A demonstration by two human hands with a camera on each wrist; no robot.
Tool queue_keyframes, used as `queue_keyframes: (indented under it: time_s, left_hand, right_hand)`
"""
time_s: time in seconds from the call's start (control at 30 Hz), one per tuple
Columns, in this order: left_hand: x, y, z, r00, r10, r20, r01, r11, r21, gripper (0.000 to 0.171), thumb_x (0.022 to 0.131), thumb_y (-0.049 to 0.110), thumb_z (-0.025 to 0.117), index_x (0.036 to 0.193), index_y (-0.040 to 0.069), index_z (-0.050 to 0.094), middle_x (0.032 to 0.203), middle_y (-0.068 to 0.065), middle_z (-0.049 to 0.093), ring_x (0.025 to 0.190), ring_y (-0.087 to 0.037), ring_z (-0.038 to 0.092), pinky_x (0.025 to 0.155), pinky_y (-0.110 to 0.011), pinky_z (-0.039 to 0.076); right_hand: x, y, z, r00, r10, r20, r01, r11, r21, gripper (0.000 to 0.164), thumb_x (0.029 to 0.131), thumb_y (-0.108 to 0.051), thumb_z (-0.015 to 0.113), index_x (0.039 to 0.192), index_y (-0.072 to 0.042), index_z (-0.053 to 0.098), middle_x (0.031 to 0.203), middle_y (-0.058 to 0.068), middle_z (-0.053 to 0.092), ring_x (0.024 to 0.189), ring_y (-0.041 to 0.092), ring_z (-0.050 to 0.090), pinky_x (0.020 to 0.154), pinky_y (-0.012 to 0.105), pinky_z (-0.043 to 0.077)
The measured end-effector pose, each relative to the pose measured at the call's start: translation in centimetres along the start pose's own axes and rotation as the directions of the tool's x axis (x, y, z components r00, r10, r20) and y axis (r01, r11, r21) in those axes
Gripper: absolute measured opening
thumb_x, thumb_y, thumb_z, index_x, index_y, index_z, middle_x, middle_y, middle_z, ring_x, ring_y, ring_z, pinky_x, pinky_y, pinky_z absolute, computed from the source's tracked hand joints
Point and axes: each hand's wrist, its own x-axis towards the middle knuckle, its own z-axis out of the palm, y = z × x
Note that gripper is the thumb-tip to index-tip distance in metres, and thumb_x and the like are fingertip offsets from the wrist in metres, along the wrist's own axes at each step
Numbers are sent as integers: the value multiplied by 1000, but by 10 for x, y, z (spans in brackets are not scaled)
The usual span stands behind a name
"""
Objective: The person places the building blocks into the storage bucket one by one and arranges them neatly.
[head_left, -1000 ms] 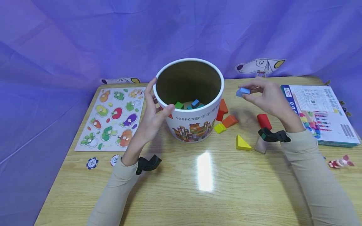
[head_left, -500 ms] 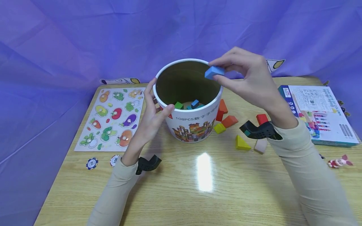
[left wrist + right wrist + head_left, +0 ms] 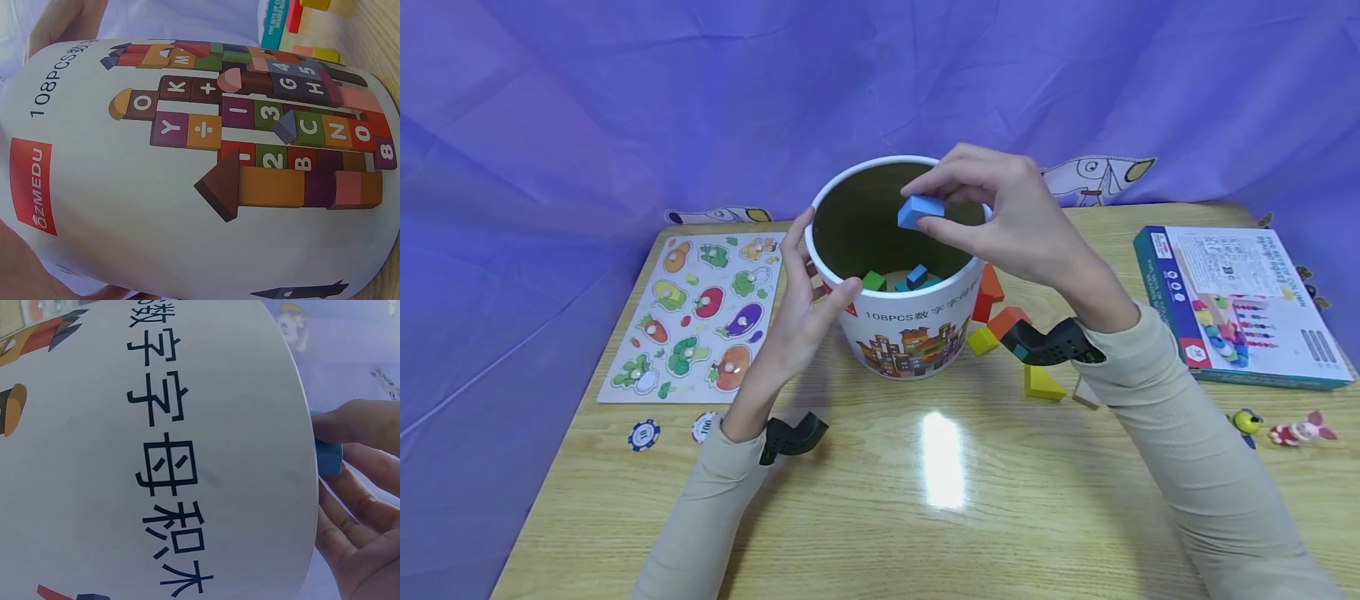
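Observation:
In the head view, a white bucket (image 3: 901, 333) with printed toy blocks stands upright at the middle of the table. My left hand (image 3: 801, 321) lies spread against its left side, thumb at the near rim. My right hand (image 3: 1015, 221) pinches a blue block (image 3: 919, 212) between thumb and fingers above the bucket's mouth. Inside, a green block (image 3: 874, 280) and another blue block (image 3: 917, 275) lie at the bottom; the near wall hides part of the inside. The right wrist view shows the held block (image 3: 328, 456) just past the rim, partly hidden by the bucket.
Right of the bucket lie red-orange blocks (image 3: 991, 283), a yellow block (image 3: 982, 341), a yellow triangular block (image 3: 1042, 383) and a pale block (image 3: 1086, 393). A vegetable puzzle board (image 3: 700, 317) and poker chips (image 3: 644, 433) are left. A boxed toy (image 3: 1255, 308) and small figurines (image 3: 1303, 429) are right.
My right hand has carried the blue block leftward from right of the bucket, up past the rim, to above its mouth. The left hand and bucket have stayed put.

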Motion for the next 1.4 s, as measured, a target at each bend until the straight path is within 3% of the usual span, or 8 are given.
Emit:
queue_keyframes:
  time_s: [0.5, 0.6, 0.73, 0.9, 1.03, 1.2, 1.3, 1.4]
  left_hand:
    - [0, 1, 1, 1000, 11, 2, -10, 1000, -14, 102, 77, 70, 66, 152, 35, 5, 153, -16, 22, 136, -45, 35, 100, -64, 38]
    - [1, 1, 1, 1000, 21, 3, -21, 1000, -17, 102, 77, 69, 66, 152, 35, 5, 154, -17, 21, 136, -45, 35, 100, -63, 39]
    - [1, 2, 2, 1000, 22, 4, -22, 1000, -16, 102, 77, 69, 66, 152, 36, 5, 153, -18, 21, 133, -45, 38, 99, -63, 40]
    - [1, 2, 2, 1000, 20, 4, -20, 1000, -15, 102, 77, 69, 66, 152, 36, 5, 152, -18, 22, 132, -46, 40, 99, -62, 41]
    - [1, 2, 2, 1000, 23, 2, -23, 1000, -10, 102, 78, 69, 66, 152, 36, 5, 153, -18, 22, 133, -46, 39, 99, -62, 41]
    - [0, 0, 1, 1000, 18, -4, -19, 1000, -5, 100, 79, 66, 66, 152, 35, 6, 153, -18, 22, 136, -43, 33, 99, -62, 40]
    - [0, -1, 0, 1000, 20, -2, -20, 1000, -7, 99, 79, 65, 67, 152, 35, 6, 154, -16, 22, 138, -41, 30, 100, -62, 40]
    - [0, -1, 0, 1000, 26, -4, -26, 1000, -3, 99, 79, 66, 66, 152, 35, 6, 154, -16, 22, 138, -41, 30, 100, -62, 39]
  right_hand:
    - [-3, 3, -7, 1000, -1, -5, 1, 1000, -11, 26, 84, -1, 74, 109, -7, 72, 104, 3, 67, 92, 7, 63, 88, 21, 53]
    - [-9, 7, -16, 1000, -4, -11, 5, 999, 41, 26, 83, 3, 73, 109, -3, 71, 105, 6, 67, 93, 10, 64, 89, 19, 52]
    - [-23, 20, -34, 999, 13, -43, -4, 980, 198, 28, 82, 12, 69, 109, 5, 69, 106, 14, 65, 93, 21, 64, 87, 21, 53]
    - [-47, 51, -54, 988, 142, -55, -121, 952, 279, 27, 83, 11, 68, 110, 7, 68, 106, 15, 66, 94, 24, 64, 84, 22, 54]
    - [-70, 88, -59, 962, 273, 25, -273, 947, 168, 27, 86, 2, 70, 114, 3, 67, 109, 10, 67, 95, 16, 65, 82, 16, 53]
    - [-95, 130, -52, 894, 386, 228, -401, 916, 22, 30, 90, -5, 68, 119, -3, 65, 112, 0, 69, 100, 14, 66, 85, 17, 53]
    - [-105, 144, -43, 843, 398, 363, -419, 908, -22, 35, 89, -6, 70, 123, -3, 63, 118, 8, 67, 108, 23, 64, 92, 30, 53]
    - [-109, 150, -34, 811, 385, 440, -410, 911, -43, 38, 86, -8, 74, 123, -5, 64, 121, 13, 64, 112, 29, 62, 98, 46, 51]
